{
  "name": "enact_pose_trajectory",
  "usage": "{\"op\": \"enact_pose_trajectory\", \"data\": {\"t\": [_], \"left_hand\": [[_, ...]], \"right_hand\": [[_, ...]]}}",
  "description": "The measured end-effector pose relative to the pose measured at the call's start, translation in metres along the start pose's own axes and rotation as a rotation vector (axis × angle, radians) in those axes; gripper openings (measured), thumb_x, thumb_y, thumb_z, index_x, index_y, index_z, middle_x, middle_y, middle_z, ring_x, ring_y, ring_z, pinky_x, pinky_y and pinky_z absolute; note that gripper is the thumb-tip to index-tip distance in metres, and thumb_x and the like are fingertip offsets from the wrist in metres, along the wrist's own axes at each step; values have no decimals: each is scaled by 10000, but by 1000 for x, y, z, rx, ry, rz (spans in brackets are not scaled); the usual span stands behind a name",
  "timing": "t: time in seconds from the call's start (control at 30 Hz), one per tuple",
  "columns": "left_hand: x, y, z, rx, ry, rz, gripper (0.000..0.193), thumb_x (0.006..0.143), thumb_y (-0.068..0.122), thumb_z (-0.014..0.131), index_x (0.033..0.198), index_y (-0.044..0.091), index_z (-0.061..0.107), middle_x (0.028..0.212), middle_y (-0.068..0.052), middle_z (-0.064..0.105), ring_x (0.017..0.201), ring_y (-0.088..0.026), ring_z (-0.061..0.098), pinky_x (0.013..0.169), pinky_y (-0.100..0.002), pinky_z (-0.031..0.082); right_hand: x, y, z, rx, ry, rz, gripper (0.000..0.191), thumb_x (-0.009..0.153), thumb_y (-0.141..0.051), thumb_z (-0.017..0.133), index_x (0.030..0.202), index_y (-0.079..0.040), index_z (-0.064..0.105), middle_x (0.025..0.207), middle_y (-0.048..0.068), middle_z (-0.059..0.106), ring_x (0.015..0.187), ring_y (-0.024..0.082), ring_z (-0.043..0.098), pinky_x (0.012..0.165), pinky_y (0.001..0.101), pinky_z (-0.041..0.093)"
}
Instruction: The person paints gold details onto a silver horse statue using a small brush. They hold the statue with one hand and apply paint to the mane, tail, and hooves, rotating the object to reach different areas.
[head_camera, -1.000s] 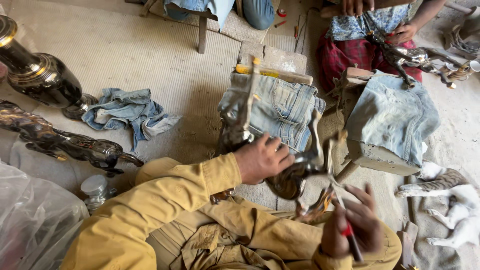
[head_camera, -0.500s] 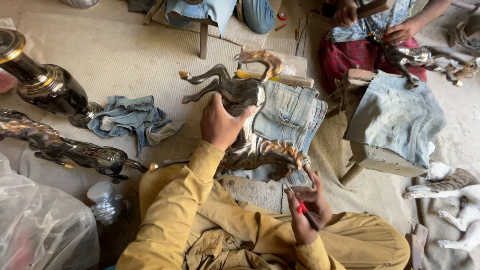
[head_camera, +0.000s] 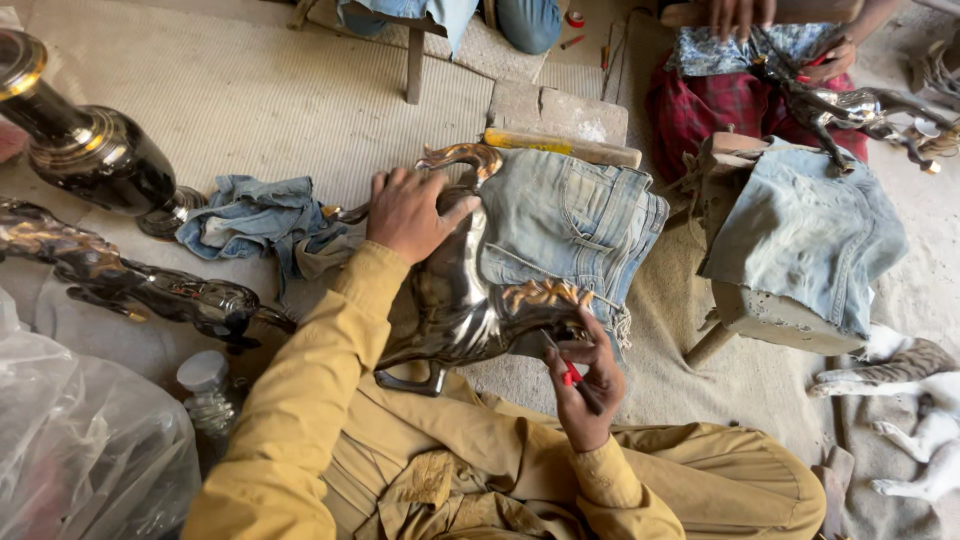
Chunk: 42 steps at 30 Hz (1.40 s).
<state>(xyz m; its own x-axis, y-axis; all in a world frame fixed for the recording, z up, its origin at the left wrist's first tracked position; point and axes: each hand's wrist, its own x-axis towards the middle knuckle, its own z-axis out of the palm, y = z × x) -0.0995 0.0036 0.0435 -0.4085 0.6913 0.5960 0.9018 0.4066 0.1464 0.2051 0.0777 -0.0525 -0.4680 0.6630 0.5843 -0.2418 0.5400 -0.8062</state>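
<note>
A shiny dark metal horse figure (head_camera: 455, 300) with gilded mane and tail lies on its side across a stand padded with folded denim (head_camera: 565, 225). My left hand (head_camera: 408, 212) presses flat on the horse's rear, near the curled golden tail. My right hand (head_camera: 583, 385) grips a small red-handled tool (head_camera: 568, 372), its tip against the horse's neck below the golden mane. Both sleeves are mustard yellow.
A second dark horse figure (head_camera: 120, 280), a dark vase (head_camera: 85, 150) and a denim rag (head_camera: 255, 215) lie at the left. A plastic bag (head_camera: 75, 450) fills the lower left. Another person (head_camera: 790, 70) works on a metal piece opposite. A denim-covered stool (head_camera: 800, 240) and a cat (head_camera: 915, 400) are at right.
The horse figure has been turned and laid down on its side on the denim pad. My left hand shifted to its rear, and my right hand brought the red tool up to the neck.
</note>
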Motion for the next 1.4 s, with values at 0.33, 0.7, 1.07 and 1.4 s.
{"op": "enact_pose_trajectory", "data": {"t": [0.33,0.7,1.07,1.4], "left_hand": [[-28,-15,7,-26,31,-130,514,978,539,608,923,38,710,652,-173,669,583,-336,626,740,-493,428],[-57,-13,10,-114,236,-313,399,951,410,677,756,64,646,706,-184,652,728,-372,619,787,-480,450],[-60,-15,16,-160,227,-326,388,962,401,685,771,65,644,723,-173,649,736,-364,608,785,-478,436],[-62,-15,17,-199,168,-337,385,984,402,672,774,80,647,657,-115,630,704,-310,599,798,-458,429]], "right_hand": [[38,9,12,281,-19,92,110,896,81,724,905,14,636,1233,216,701,1422,319,558,1126,403,480],[7,-15,31,124,-47,-26,145,947,29,752,888,-11,627,925,127,755,716,102,718,661,282,587],[-13,-8,55,265,35,367,142,949,42,690,888,20,565,915,152,718,786,164,730,715,312,634],[-5,-7,52,286,17,440,152,959,26,685,858,25,571,854,157,737,721,174,736,676,331,647]]}}
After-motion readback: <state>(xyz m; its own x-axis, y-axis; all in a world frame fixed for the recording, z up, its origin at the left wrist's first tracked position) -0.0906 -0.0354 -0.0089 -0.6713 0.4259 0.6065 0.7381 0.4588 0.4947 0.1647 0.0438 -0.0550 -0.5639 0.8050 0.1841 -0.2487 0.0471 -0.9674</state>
